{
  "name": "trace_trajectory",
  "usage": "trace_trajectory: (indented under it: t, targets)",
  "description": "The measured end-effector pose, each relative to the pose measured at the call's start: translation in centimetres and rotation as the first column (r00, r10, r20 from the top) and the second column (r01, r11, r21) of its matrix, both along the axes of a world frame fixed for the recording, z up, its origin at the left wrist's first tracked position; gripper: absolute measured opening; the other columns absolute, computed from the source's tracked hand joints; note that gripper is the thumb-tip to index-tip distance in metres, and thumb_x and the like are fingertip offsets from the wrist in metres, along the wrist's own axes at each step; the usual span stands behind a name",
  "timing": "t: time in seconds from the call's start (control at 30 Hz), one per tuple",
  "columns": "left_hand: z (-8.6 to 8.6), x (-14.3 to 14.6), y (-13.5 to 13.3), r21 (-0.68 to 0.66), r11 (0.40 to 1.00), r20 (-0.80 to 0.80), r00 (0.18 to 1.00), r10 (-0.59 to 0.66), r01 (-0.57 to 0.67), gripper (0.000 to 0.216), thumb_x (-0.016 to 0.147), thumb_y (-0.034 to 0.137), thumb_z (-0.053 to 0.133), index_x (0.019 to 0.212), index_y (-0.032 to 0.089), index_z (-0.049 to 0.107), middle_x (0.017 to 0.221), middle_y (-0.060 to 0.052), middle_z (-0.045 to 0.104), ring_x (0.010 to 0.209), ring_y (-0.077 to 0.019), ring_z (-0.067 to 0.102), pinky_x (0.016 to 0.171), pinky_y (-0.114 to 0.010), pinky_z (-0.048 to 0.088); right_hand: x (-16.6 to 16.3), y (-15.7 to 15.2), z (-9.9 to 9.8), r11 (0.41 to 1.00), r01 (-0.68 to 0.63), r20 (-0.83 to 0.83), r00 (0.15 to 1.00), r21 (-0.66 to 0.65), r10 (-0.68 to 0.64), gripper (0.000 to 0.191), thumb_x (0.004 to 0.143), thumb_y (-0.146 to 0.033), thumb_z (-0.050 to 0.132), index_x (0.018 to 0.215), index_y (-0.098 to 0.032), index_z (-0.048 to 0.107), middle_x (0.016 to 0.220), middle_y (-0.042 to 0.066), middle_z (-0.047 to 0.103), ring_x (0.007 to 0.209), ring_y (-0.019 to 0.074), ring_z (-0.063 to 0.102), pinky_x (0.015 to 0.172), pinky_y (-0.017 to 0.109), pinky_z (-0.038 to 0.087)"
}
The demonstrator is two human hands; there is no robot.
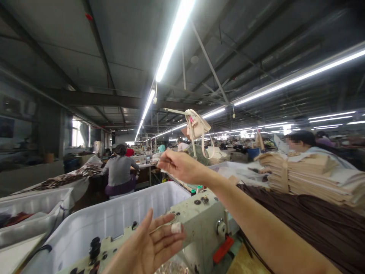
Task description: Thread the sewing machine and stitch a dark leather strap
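Note:
My right hand (181,166) is stretched forward above the sewing machine (196,220), fingers pinched together as if on a thin thread, which is too fine to make out. Lower down, my left hand (151,245) is held palm up with its fingers spread over the machine's top. One finger carries a white bandage (176,228). A pale strand runs across that hand's fingers. The machine's head is cream, worn, with a red lever (222,249) on its side.
A white plastic bin (114,217) stands behind the machine. Stacked tan pieces (308,175) and dark brown straps (319,224) lie at the right. A person in grey sits ahead (119,171); another person is at the right (302,142). A cream bag (196,127) hangs overhead.

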State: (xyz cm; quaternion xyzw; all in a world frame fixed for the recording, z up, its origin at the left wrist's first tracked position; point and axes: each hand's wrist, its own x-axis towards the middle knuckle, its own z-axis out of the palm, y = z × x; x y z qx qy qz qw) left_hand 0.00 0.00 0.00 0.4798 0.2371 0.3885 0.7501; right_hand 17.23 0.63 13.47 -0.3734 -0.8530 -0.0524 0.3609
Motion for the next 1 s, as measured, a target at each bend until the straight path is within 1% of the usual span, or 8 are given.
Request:
trace_trajectory:
  t: [0.17, 0.27, 0.37, 0.5, 0.63, 0.73, 0.83, 1.0]
  targets:
    - [1.5, 4.7, 1.3, -0.033, 0.963, 0.299, 0.922, -0.246, 0.268, 0.044, 0.096, 0.031, 0.044, 0.121, -0.005, 0.044, 0.120, -0.030, 0.058, 0.113, -0.0349, 0.059, 0.100, -0.047, 0.047, 0.3, -2.3, -4.3, 0.974, -0.074, -0.033, 0.997, -0.214, 0.069, 0.031, 0.090, -0.046, 0.059, 0.088, -0.015, 0.057, 0.078, -0.001, 0.054, 0.069, 0.0124, 0.050, 0.062, 0.024, 0.040]
    - [2.3, 5.9, 2.6, 0.089, 0.981, 0.331, 0.924, -0.190, 0.170, 0.016, 0.096, 0.015, 0.040, 0.104, 0.008, 0.053, 0.105, -0.017, 0.064, 0.095, -0.0222, 0.067, 0.090, -0.038, 0.054, 1.7, -5.3, -4.3, 0.912, -0.264, -0.216, 0.955, -0.313, 0.202, 0.031, 0.092, -0.046, 0.056, 0.093, -0.014, 0.056, 0.075, -0.002, 0.051, 0.064, 0.0096, 0.048, 0.060, 0.022, 0.040]
    - [2.9, 5.4, 3.7, 0.156, 0.985, 0.294, 0.949, -0.114, 0.070, 0.015, 0.097, 0.013, 0.039, 0.090, 0.013, 0.052, 0.075, -0.001, 0.056, 0.059, -0.0056, 0.056, 0.058, -0.016, 0.049, 3.3, -8.3, -4.5, 0.849, -0.357, -0.376, 0.903, -0.389, 0.208, 0.030, 0.095, -0.044, 0.053, 0.102, -0.015, 0.054, 0.066, -0.005, 0.050, 0.048, 0.0051, 0.035, 0.045, 0.018, 0.027]
    - [2.4, 3.4, 4.3, 0.286, 0.954, 0.077, 0.990, -0.116, 0.089, 0.023, 0.095, 0.032, 0.049, 0.079, 0.016, 0.049, 0.058, 0.010, 0.027, 0.042, -0.0032, 0.019, 0.040, -0.014, 0.020, 5.6, -10.3, -7.5, 0.801, -0.365, -0.419, 0.894, -0.474, 0.159, 0.035, 0.093, -0.046, 0.056, 0.101, -0.013, 0.056, 0.067, -0.004, 0.050, 0.051, 0.0055, 0.039, 0.048, 0.019, 0.029]
    - [1.9, 1.3, 5.3, 0.486, 0.862, -0.319, 0.948, 0.023, 0.142, 0.034, 0.082, 0.048, 0.063, 0.077, 0.015, 0.056, 0.049, 0.011, 0.028, 0.043, -0.0058, 0.013, 0.043, -0.021, 0.008, 8.1, -9.5, -11.4, 0.796, -0.258, -0.374, 0.927, -0.547, 0.044, 0.035, 0.091, -0.046, 0.058, 0.097, -0.012, 0.057, 0.071, -0.002, 0.050, 0.060, 0.0090, 0.048, 0.057, 0.022, 0.036]
    - [2.2, 0.1, 6.5, 0.649, 0.742, -0.482, 0.845, 0.230, 0.168, 0.024, 0.072, 0.036, 0.071, 0.084, 0.017, 0.064, 0.046, 0.009, 0.039, 0.046, -0.0095, 0.027, 0.048, -0.023, 0.014, 9.4, -8.2, -13.0, 0.777, -0.196, -0.338, 0.941, -0.599, -0.023, 0.034, 0.090, -0.046, 0.060, 0.095, -0.012, 0.057, 0.073, -0.002, 0.051, 0.060, 0.0094, 0.049, 0.056, 0.022, 0.037]
    - [1.9, 0.1, 6.8, 0.729, 0.644, -0.555, 0.752, 0.355, 0.234, 0.018, 0.074, 0.033, 0.065, 0.084, 0.018, 0.064, 0.049, 0.007, 0.047, 0.053, -0.0136, 0.039, 0.054, -0.023, 0.021, 9.5, -7.6, -13.4, 0.747, -0.293, -0.405, 0.914, -0.597, 0.034, 0.036, 0.089, -0.046, 0.061, 0.096, -0.011, 0.057, 0.069, -0.002, 0.052, 0.057, 0.0090, 0.049, 0.054, 0.021, 0.035]
    - [0.2, 2.1, 3.4, 0.573, 0.605, -0.768, 0.619, 0.162, 0.553, 0.016, 0.076, 0.033, 0.055, 0.073, 0.019, 0.063, 0.052, 0.004, 0.050, 0.047, -0.0133, 0.045, 0.047, -0.022, 0.029, 7.7, -10.1, -12.8, 0.667, -0.502, -0.553, 0.818, -0.550, 0.159, 0.039, 0.085, -0.047, 0.065, 0.098, -0.011, 0.061, 0.069, 0.000, 0.055, 0.055, 0.0089, 0.050, 0.052, 0.020, 0.036]
